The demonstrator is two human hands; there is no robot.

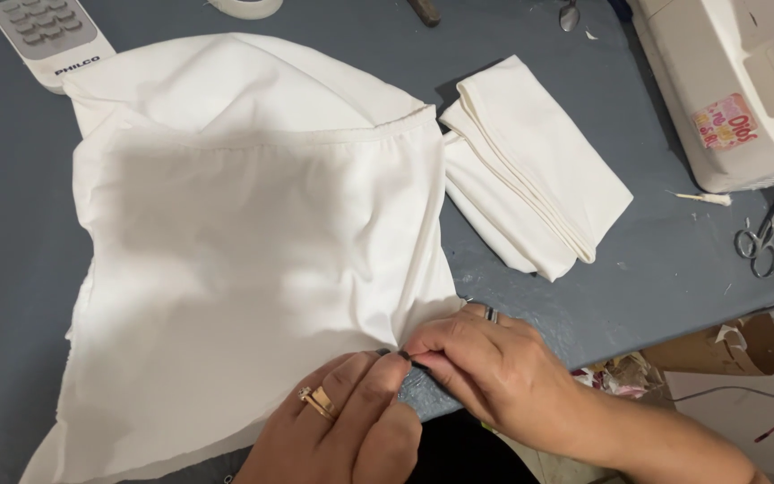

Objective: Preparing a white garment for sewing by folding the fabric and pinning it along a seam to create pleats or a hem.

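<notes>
Remote control (47, 36): top left on the blue-grey table (11, 224), well apart from the work.
White fabric (253, 260): spread across the middle, lower right edge gathered at the table's near edge.
Left hand (351, 421): fingertips pinched on that edge; best kept flat, holding the cloth taut.
Right hand (485, 367): fingers narrow, nipping the same spot; small, steady pulls advised.
Folded cloth (530, 170): just beside the fabric.
Sewing machine (727, 81), scissors (759, 237): far right.
</notes>
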